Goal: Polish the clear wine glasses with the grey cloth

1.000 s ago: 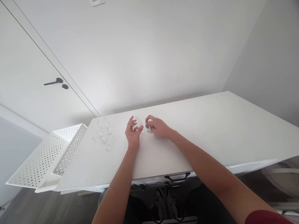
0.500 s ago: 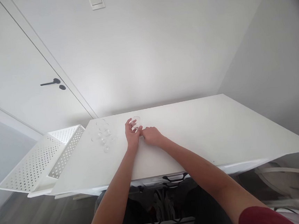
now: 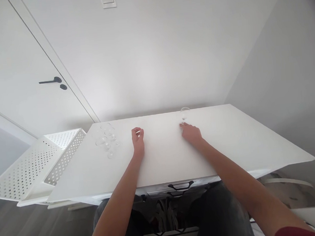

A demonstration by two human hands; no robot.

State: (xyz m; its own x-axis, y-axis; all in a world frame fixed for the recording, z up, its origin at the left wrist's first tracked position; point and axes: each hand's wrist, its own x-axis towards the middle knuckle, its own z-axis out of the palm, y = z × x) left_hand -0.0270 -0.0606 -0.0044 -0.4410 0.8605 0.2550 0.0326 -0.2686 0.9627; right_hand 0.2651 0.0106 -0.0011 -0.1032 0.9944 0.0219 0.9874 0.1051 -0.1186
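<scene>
A clear stemmed glass [image 3: 185,114] stands toward the back of the white tabletop [image 3: 163,154], right of the middle. The fingers of my right hand [image 3: 191,131] are closed on its lower part, around the stem or base; the exact grip is too small to make out. My left hand [image 3: 138,138] is loosely curled, thumb close to the fingertips, with nothing seen in it. It hovers over or rests on the table, left of the middle. To its left, several more clear stemmed glasses [image 3: 101,140] stand grouped close together, their outlines faint against the white.
A white perforated rack [image 3: 26,168] adjoins the table's left end. Behind are a white wall [image 3: 152,59] and a door with a dark handle [image 3: 50,81]. Dark drawer handles [image 3: 181,186] sit below the front edge.
Both hands were together at the glass. My left hand has let go and stayed left, while my right hand has carried the glass rightward toward the back edge.
</scene>
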